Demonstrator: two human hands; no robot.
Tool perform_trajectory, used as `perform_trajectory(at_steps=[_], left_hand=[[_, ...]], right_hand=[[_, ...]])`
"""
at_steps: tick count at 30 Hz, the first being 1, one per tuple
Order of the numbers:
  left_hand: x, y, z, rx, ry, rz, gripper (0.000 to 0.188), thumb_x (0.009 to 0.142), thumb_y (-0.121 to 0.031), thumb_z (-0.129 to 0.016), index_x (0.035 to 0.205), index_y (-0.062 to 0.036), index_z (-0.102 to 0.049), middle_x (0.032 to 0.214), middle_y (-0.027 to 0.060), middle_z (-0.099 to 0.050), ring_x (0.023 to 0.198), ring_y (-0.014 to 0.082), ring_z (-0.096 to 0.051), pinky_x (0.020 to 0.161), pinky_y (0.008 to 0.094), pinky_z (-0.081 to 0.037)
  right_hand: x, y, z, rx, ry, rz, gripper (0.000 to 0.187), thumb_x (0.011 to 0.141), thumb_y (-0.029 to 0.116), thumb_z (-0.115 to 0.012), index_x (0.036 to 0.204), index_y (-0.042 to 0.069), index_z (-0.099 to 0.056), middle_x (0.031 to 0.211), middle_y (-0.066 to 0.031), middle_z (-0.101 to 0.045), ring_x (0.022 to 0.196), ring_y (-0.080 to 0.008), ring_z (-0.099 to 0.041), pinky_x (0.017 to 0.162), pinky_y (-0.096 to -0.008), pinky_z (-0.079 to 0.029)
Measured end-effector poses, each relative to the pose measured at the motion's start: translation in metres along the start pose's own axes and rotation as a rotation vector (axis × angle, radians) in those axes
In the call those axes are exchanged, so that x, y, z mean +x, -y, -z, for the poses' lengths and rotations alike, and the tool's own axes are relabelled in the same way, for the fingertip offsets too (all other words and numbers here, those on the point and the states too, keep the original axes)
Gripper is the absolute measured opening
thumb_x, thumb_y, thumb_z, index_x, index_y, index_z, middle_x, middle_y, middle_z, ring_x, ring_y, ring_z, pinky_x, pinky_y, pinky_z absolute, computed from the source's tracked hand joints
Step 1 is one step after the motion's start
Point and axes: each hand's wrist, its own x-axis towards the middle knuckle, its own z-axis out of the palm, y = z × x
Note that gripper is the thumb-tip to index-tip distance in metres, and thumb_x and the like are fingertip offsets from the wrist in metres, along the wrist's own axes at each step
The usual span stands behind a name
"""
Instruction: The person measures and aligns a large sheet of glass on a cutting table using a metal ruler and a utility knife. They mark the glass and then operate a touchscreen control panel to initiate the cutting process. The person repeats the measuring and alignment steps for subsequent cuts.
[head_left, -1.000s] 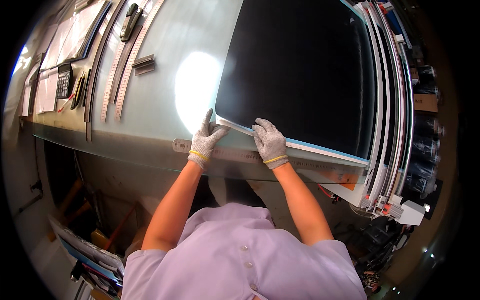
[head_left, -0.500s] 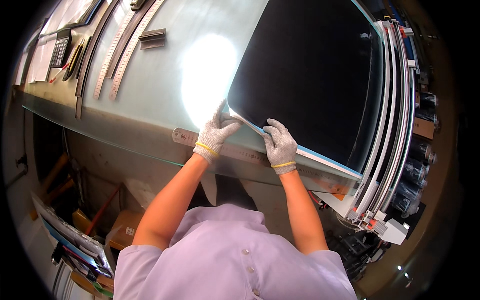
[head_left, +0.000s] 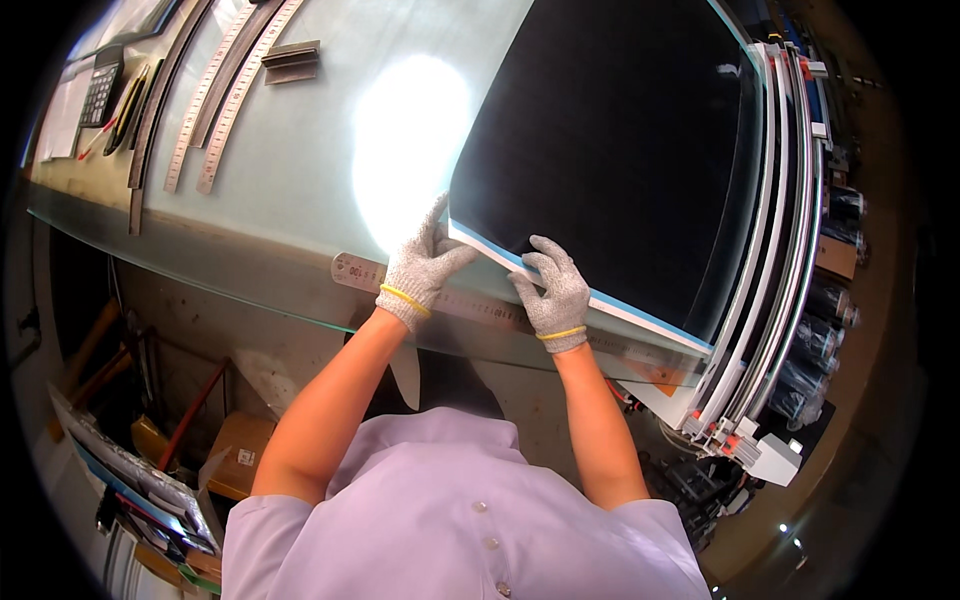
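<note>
A large black sheet (head_left: 610, 150) lies on the glass-topped table (head_left: 290, 200), its near edge bordered by blue and white strips. At the sheet's near left corner is my gloved left hand (head_left: 418, 265), one finger stretched along the side edge and the thumb spread toward the near edge. My gloved right hand (head_left: 556, 292) is at the middle of that near edge. Its bent fingers rest over the border, with the thumb apart below them. Beneath both hands a long steel ruler (head_left: 480, 306) runs along the table's front.
Steel rulers (head_left: 222, 135), dark metal bars (head_left: 160, 110) and a short grooved metal piece (head_left: 291, 62) lie at the far left. Near them are a calculator (head_left: 102, 92) and pens. A roller frame (head_left: 770, 250) borders the right side. Boxes and panels stand below left.
The near edge of the sheet, bent up between my hands before, now lies straighter and flatter. My right thumb has come away from it. The whole view has shifted slightly.
</note>
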Motion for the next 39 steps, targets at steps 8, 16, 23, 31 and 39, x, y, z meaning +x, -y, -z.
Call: perform_trajectory(at_steps=[8,16,23,31,39], left_hand=[[0.001,0.003,0.002,0.09,-0.004,-0.004,0.085,0.085,-0.004,-0.075,0.157,-0.0001,-0.03,0.109,0.0137,-0.067,0.096,0.0162,-0.067,0.092,0.0293,-0.054],[-0.001,-0.002,-0.002,0.159,-0.036,-0.004,0.083,0.085,-0.006,-0.076,0.156,0.0004,-0.032,0.109,0.0132,-0.066,0.095,0.0147,-0.066,0.09,0.0291,-0.055],[-0.003,-0.006,0.0,0.274,-0.032,-0.003,0.084,0.085,-0.006,-0.076,0.156,-0.0019,-0.033,0.125,0.0168,-0.062,0.097,0.0151,-0.065,0.092,0.0293,-0.054],[-0.007,-0.007,0.004,0.233,-0.045,0.021,0.088,0.083,-0.012,-0.079,0.156,-0.0022,-0.032,0.126,0.0136,-0.065,0.099,0.0136,-0.066,0.088,0.0269,-0.053],[-0.004,-0.011,-0.009,0.29,-0.201,0.121,0.071,0.09,-0.018,-0.075,0.145,0.0124,-0.042,0.104,0.0171,-0.071,0.072,0.0153,-0.069,0.065,0.0255,-0.055]], right_hand=[[0.003,-0.001,0.001,0.012,0.035,-0.073,0.018,0.075,0.019,-0.079,0.085,0.007,-0.072,0.114,-0.0133,-0.071,0.097,-0.032,-0.07,0.081,-0.0399,-0.058],[0.0,0.002,-0.004,-0.032,0.014,-0.057,0.021,0.073,0.021,-0.081,0.085,0.007,-0.07,0.115,-0.0134,-0.07,0.1,-0.033,-0.069,0.083,-0.041,-0.058],[0.003,0.002,0.0,-0.072,0.044,-0.032,0.028,0.071,0.025,-0.084,0.087,0.006,-0.071,0.116,-0.0126,-0.069,0.1,-0.0329,-0.068,0.082,-0.041,-0.057],[0.001,0.011,-0.009,-0.129,0.021,-0.076,0.031,0.071,0.027,-0.083,0.09,0.006,-0.07,0.117,-0.012,-0.067,0.106,-0.032,-0.065,0.086,-0.0421,-0.056],[-0.005,0.013,-0.016,-0.166,0.027,-0.085,0.038,0.072,0.03,-0.082,0.096,0.005,-0.069,0.122,-0.0119,-0.064,0.115,-0.0317,-0.061,0.094,-0.043,-0.051]])
